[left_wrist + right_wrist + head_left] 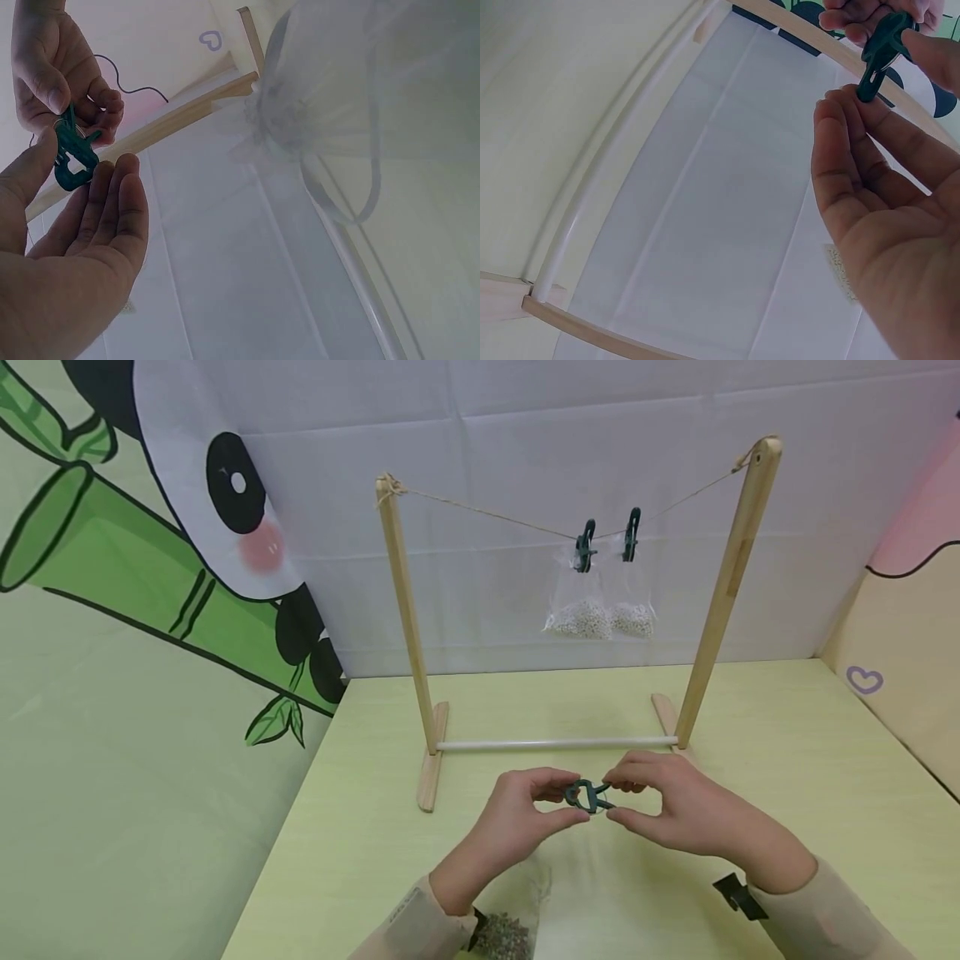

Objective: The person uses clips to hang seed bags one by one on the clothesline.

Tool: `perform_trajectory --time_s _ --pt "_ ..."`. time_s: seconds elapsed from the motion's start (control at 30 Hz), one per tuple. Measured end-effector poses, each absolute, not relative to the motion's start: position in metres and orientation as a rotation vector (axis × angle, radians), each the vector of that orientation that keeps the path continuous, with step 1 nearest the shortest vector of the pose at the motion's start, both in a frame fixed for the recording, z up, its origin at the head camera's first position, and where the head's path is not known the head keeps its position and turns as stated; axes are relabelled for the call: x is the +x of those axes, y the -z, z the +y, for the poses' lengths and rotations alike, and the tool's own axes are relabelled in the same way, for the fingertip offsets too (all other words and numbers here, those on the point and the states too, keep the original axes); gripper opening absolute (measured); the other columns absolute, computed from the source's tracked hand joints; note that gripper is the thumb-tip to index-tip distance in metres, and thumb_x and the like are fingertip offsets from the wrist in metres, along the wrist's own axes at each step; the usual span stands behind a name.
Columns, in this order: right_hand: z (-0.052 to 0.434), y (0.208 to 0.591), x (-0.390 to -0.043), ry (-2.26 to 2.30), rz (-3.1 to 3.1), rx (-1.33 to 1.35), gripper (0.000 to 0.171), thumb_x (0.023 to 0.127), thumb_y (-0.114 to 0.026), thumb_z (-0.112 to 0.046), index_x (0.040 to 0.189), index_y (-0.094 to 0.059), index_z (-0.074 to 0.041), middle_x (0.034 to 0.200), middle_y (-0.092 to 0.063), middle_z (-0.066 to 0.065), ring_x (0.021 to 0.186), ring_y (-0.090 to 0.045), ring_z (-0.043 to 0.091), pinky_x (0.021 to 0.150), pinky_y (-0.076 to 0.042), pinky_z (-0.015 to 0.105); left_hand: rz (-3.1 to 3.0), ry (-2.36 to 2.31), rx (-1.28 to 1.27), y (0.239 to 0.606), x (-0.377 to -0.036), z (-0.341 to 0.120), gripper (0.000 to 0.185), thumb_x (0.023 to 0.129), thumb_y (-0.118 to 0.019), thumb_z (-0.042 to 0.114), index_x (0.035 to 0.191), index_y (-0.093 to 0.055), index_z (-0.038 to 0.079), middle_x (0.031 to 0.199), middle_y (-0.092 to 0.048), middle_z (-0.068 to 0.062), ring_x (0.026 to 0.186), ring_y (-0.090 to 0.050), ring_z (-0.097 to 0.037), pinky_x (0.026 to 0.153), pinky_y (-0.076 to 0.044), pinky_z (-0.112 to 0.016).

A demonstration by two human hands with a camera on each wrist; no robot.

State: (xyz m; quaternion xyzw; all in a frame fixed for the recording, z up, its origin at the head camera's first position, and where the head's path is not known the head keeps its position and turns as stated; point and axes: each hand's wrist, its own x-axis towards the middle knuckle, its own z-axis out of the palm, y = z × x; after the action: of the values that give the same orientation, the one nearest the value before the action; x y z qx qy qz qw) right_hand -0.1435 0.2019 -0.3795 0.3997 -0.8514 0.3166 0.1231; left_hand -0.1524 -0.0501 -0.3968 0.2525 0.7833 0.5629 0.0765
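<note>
We see 2 bare hands meeting over a pale yellow-green table (787, 760), sharing 1 small dark green clip (587, 796).

The left hand (525, 810) has its thumb and forefinger curled toward each other, pinching the left end of the clip. From the left wrist view, that hand's other fingers (120, 217) lie nearly straight and relaxed below the clip (71, 154), and the thumb rests against its side.

The right hand (675, 806) also pinches the clip, with its thumb and forefinger curled in and closed on the right end. From the right wrist view, the remaining fingers (840, 150) are loosely extended, with their tips just beside the clip's lower end (877, 56).

The clip sits between the 2 sets of fingertips, held just above the table. In the head view its long axis runs roughly left to right, from one hand to the other. We cannot tell which end is its mouth.

Beyond the fingertips stands a wooden rack (408, 627) with 2 uprights and a string (487, 512) strung between them. On the string hang 2 more green clips (585, 545), each gripping a clear bag (581, 606) of pale pellets. Below the left wrist lies another clear bag (510, 918) holding darker grains, resting on the table.
</note>
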Motion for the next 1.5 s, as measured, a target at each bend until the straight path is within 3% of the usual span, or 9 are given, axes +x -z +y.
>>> perform_trajectory --time_s 0.47,0.73,1.13,1.5 --pt "0.2026 0.3806 -0.1415 -0.929 -2.472 1.144 0.027 0.084 -0.084 -0.011 0.108 -0.074 -0.018 0.099 -0.06 -0.02 0.086 -0.058 0.004 0.073 -0.054 0.031 2.386 -1.74 0.733 0.4014 -0.1532 -0.0541 0.018 0.088 -0.082 0.013 0.106 -0.081 0.011 0.095 -0.075 0.008 0.088 -0.07 -0.008 0.078 -0.057 -0.029" --pt "0.2027 0.3817 -0.1428 -0.946 -2.421 1.183 0.033 0.083 -0.086 -0.009 0.11 -0.073 -0.02 0.099 -0.061 -0.018 0.085 -0.059 0.005 0.073 -0.054 0.029 2.377 -1.766 0.731 0.4021 -0.1534 -0.0559 0.016 0.088 -0.082 0.012 0.105 -0.081 0.012 0.098 -0.076 0.001 0.09 -0.071 -0.008 0.078 -0.057 -0.028" --pt "0.2012 0.3788 -0.1408 -0.912 -2.435 1.192 0.027 0.082 -0.085 -0.009 0.106 -0.074 -0.018 0.097 -0.061 -0.019 0.084 -0.062 0.003 0.07 -0.055 0.029 2.367 -1.765 0.719 0.4001 -0.152 -0.0573 0.017 0.089 -0.081 0.011 0.105 -0.081 0.008 0.096 -0.076 0.005 0.089 -0.071 -0.007 0.078 -0.058 -0.029" --pt "0.2012 0.3799 -0.1443 -0.963 -2.376 1.255 0.024 0.082 -0.083 -0.001 0.099 -0.075 -0.016 0.091 -0.064 -0.014 0.073 -0.058 0.0 0.06 -0.048 0.017 2.363 -1.741 0.71 0.4006 -0.1505 -0.0578 0.022 0.088 -0.082 0.014 0.109 -0.08 0.008 0.1 -0.074 0.008 0.094 -0.069 -0.009 0.083 -0.056 -0.026"
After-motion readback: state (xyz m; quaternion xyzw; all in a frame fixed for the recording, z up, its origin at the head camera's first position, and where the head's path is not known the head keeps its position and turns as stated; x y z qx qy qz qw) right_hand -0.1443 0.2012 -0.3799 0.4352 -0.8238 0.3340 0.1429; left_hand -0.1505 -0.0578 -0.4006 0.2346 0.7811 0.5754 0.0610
